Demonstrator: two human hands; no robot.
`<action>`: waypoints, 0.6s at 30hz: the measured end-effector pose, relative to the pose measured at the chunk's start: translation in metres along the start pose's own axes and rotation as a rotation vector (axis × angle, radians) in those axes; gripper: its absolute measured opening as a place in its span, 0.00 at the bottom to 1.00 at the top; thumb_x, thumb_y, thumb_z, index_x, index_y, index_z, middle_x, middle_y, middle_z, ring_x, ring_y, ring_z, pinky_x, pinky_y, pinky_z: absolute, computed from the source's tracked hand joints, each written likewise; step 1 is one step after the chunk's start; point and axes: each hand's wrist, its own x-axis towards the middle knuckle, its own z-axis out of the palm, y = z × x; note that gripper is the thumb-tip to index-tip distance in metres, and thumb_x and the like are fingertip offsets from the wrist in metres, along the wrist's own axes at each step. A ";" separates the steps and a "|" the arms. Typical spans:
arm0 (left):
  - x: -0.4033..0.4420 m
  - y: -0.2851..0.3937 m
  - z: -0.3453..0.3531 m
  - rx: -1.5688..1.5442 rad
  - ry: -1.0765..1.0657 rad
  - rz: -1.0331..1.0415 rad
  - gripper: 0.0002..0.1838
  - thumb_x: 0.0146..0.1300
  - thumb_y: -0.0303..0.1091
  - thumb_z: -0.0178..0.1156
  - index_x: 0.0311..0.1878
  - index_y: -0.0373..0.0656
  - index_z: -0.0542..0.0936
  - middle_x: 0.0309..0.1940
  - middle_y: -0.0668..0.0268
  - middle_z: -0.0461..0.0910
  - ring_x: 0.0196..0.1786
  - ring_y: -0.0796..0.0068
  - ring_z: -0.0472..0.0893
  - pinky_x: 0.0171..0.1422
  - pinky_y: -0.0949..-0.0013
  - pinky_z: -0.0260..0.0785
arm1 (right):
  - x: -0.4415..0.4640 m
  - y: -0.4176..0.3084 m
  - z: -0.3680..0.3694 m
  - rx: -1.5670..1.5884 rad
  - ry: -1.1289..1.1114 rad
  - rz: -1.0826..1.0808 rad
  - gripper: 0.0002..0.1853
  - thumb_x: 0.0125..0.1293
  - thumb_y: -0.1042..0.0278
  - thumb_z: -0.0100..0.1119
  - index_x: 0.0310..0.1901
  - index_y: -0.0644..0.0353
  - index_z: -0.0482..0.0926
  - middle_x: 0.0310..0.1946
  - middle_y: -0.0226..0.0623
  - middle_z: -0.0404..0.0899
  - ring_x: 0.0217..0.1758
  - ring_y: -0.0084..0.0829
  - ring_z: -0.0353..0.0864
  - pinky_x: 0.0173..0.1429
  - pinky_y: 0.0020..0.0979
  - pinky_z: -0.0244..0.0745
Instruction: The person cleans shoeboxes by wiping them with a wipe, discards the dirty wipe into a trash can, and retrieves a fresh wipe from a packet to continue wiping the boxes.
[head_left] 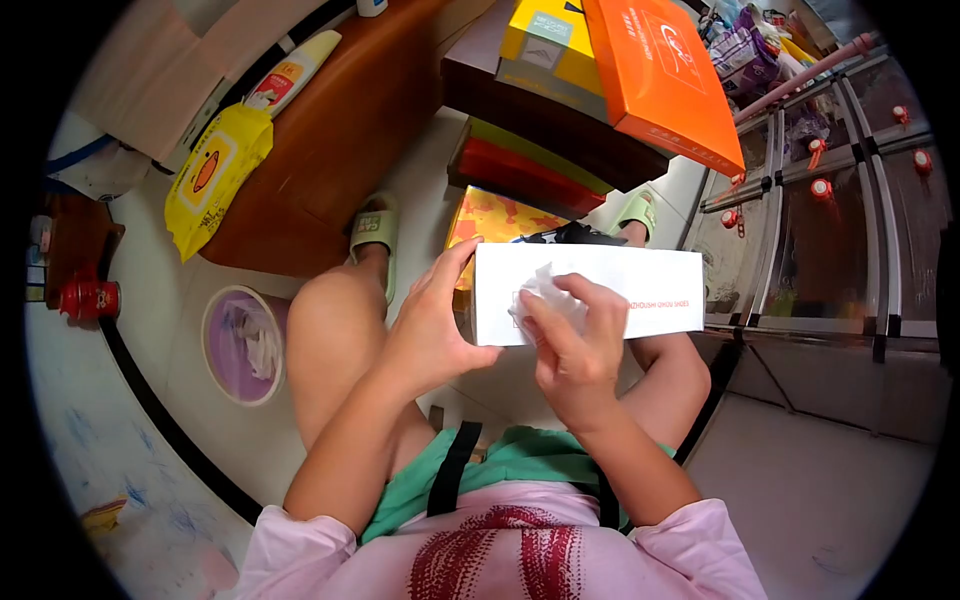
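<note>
A long white box (655,285) with red lettering is held level above my lap. My left hand (432,318) grips its left end, thumb along the near edge and fingers at the far side. Against the box's upper face, my right hand (580,355) pinches a crumpled white wipe (545,292). The wipe covers part of the printing near the left end. Just beyond the box, a dark object (575,234) and an orange-yellow patterned box (500,213) are partly hidden behind it.
Stacked boxes, topped by an orange box (665,75) and a yellow one (553,40), stand ahead. A yellow wipes pack (218,178) lies on the brown furniture (320,170) at left. A purple-lined bin (232,335) is on the floor; glass-fronted cabinets (815,230) stand right.
</note>
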 end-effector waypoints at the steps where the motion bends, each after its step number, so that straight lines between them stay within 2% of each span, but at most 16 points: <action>1: 0.000 -0.001 0.000 0.002 -0.005 0.003 0.55 0.35 0.31 0.77 0.73 0.42 0.62 0.64 0.49 0.75 0.71 0.52 0.71 0.74 0.61 0.63 | -0.002 0.000 0.003 0.030 -0.051 -0.028 0.26 0.41 0.79 0.67 0.49 0.59 0.84 0.54 0.44 0.76 0.55 0.47 0.75 0.59 0.43 0.69; 2: 0.000 -0.003 0.001 0.012 -0.002 0.019 0.55 0.35 0.32 0.77 0.73 0.42 0.62 0.65 0.49 0.73 0.71 0.52 0.70 0.74 0.61 0.63 | -0.003 0.001 0.007 0.109 -0.116 -0.049 0.25 0.43 0.81 0.63 0.49 0.64 0.83 0.53 0.43 0.77 0.55 0.46 0.77 0.59 0.43 0.72; 5: -0.001 -0.004 0.001 0.088 0.014 0.075 0.55 0.36 0.33 0.77 0.73 0.41 0.62 0.68 0.50 0.69 0.71 0.50 0.69 0.74 0.58 0.62 | -0.001 -0.008 0.012 0.198 -0.121 -0.083 0.24 0.44 0.83 0.60 0.49 0.67 0.82 0.52 0.41 0.79 0.55 0.46 0.77 0.59 0.42 0.75; 6: -0.002 -0.004 0.001 0.154 0.034 0.118 0.55 0.37 0.35 0.77 0.73 0.40 0.62 0.70 0.50 0.66 0.71 0.48 0.68 0.73 0.55 0.61 | -0.003 -0.009 0.012 0.200 -0.130 -0.090 0.24 0.44 0.83 0.60 0.48 0.66 0.82 0.52 0.40 0.79 0.57 0.46 0.77 0.59 0.41 0.77; 10: -0.001 -0.006 0.000 0.204 0.039 0.135 0.56 0.37 0.36 0.76 0.74 0.39 0.61 0.71 0.50 0.66 0.73 0.49 0.65 0.75 0.55 0.58 | 0.002 0.000 0.002 0.195 -0.167 -0.104 0.23 0.42 0.83 0.62 0.46 0.63 0.83 0.50 0.40 0.79 0.56 0.45 0.77 0.59 0.40 0.77; 13: -0.002 -0.005 0.001 0.208 0.030 0.129 0.57 0.37 0.38 0.75 0.75 0.38 0.61 0.72 0.50 0.65 0.75 0.50 0.62 0.77 0.54 0.55 | 0.006 -0.001 0.003 0.282 -0.192 -0.027 0.22 0.40 0.85 0.63 0.42 0.61 0.84 0.48 0.39 0.79 0.54 0.45 0.77 0.57 0.40 0.77; 15: -0.003 -0.005 0.000 0.239 0.023 0.144 0.57 0.36 0.38 0.74 0.75 0.37 0.60 0.72 0.50 0.65 0.76 0.51 0.60 0.77 0.54 0.53 | 0.006 -0.004 0.006 0.329 -0.189 -0.121 0.21 0.39 0.87 0.62 0.40 0.60 0.84 0.46 0.38 0.79 0.53 0.45 0.77 0.54 0.40 0.77; 18: -0.002 -0.005 -0.001 0.245 0.019 0.159 0.57 0.36 0.38 0.74 0.74 0.36 0.60 0.72 0.51 0.65 0.76 0.51 0.61 0.78 0.54 0.53 | 0.006 0.003 0.003 0.358 -0.186 -0.122 0.19 0.39 0.86 0.63 0.37 0.61 0.84 0.46 0.38 0.78 0.53 0.45 0.77 0.53 0.40 0.77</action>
